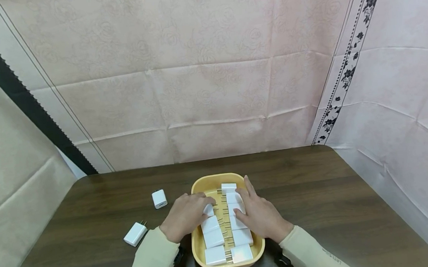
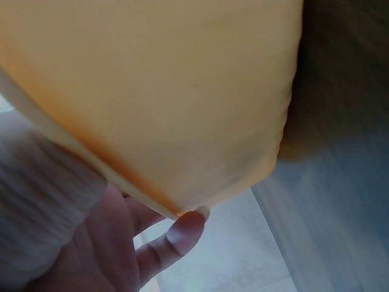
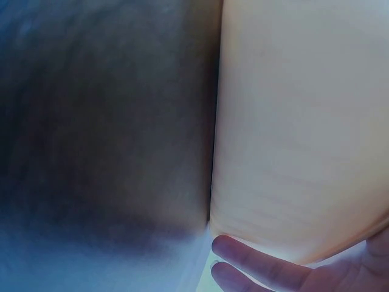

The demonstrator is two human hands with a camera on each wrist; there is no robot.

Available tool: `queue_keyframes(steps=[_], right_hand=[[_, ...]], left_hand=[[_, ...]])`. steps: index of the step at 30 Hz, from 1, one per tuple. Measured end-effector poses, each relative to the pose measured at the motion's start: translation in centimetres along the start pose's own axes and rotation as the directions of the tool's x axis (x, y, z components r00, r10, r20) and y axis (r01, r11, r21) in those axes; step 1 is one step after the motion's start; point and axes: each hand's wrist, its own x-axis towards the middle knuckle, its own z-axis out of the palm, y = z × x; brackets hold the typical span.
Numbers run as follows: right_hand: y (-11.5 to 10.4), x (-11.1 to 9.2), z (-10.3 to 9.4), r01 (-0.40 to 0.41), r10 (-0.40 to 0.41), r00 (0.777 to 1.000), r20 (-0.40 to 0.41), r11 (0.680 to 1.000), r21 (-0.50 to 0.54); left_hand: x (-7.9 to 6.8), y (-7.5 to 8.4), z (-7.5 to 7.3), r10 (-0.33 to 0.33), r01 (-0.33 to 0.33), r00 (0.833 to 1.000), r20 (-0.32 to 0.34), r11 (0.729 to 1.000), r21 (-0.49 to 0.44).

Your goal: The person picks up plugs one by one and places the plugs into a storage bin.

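Observation:
A yellow tray [image 1: 207,185] holds two columns of white charger plugs, their metal prongs turned inward. My left hand [image 1: 187,215] reaches over the tray's left rim with bent fingers, gripping the uppermost charger plug [image 1: 208,211] of the left column. My right hand [image 1: 263,215] lies over the right rim, index finger stretched forward, thumb and fingers resting along the right column's charger plugs [image 1: 234,198]. In the left wrist view, the tray's outer wall [image 2: 182,91] fills most of the picture, with the thumb [image 2: 184,232] at the rim. Fingertips [image 3: 234,248] show below the tray wall in the right wrist view.
Two more white charger plugs lie on the dark wooden table [image 1: 295,177] left of the tray: one [image 1: 159,199] farther back, another [image 1: 135,234] nearer, prongs pointing away. Pale patterned cloth [image 1: 211,92] hangs behind and at both sides of the table.

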Motion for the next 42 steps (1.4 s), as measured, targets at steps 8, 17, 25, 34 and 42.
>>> queue_keyframes(steps=[8,17,25,34,42], right_hand=[[-0.06,0.00,-0.06,-0.012,0.012,1.000,0.006,1.000,0.000],[-0.01,0.05,-0.05,-0.014,0.014,1.000,0.016,1.000,0.002],[0.02,0.00,-0.06,-0.016,0.016,1.000,0.016,1.000,0.008],[-0.01,0.00,-0.03,-0.016,0.016,1.000,0.013,1.000,0.000],[0.02,0.02,-0.02,-0.016,0.016,1.000,0.012,1.000,0.006]], left_hand=[[0.02,0.10,-0.08,0.001,0.000,0.999,0.032,1.000,-0.020],[0.04,0.16,-0.02,-0.011,0.013,0.998,0.059,1.000,-0.026],[0.06,0.23,-0.03,-0.025,0.029,0.996,0.087,0.998,-0.049],[-0.05,0.19,-0.03,-0.014,0.021,0.996,0.094,0.997,-0.071],[-0.06,0.18,-0.03,-0.012,0.021,0.994,0.110,0.996,-0.089]])
